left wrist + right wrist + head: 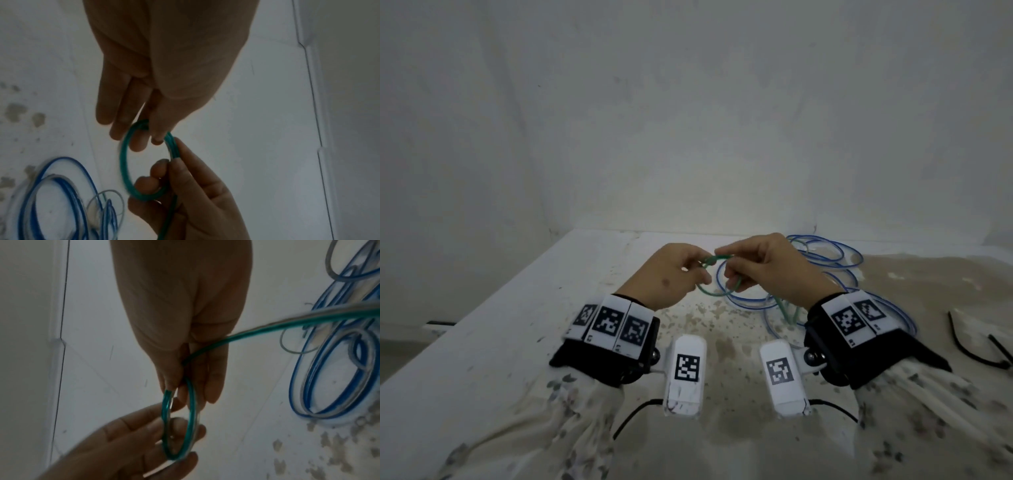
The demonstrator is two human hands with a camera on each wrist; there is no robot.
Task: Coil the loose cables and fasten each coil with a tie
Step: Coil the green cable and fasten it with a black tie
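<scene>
A small coil of green cable [714, 293] hangs between both hands above the white table [524, 329]. My left hand [702, 272] pinches the coil's left side between thumb and fingers. My right hand [724, 270] pinches the opposite side. In the left wrist view the green cable [123, 162] forms a tight ring held by the left hand [148, 142] above and the right hand [164, 170] below. In the right wrist view the green cable [192, 402] runs out past the right hand [176, 391] toward the pile, and the left hand [179, 434] cups the ring from below.
Loose blue and pale cables [825, 260] lie in wide loops on the table behind the right hand, blue cables [329, 369] close beside it. Black ties [958, 344] lie at the far right. A wall stands just behind the table, whose left edge drops away.
</scene>
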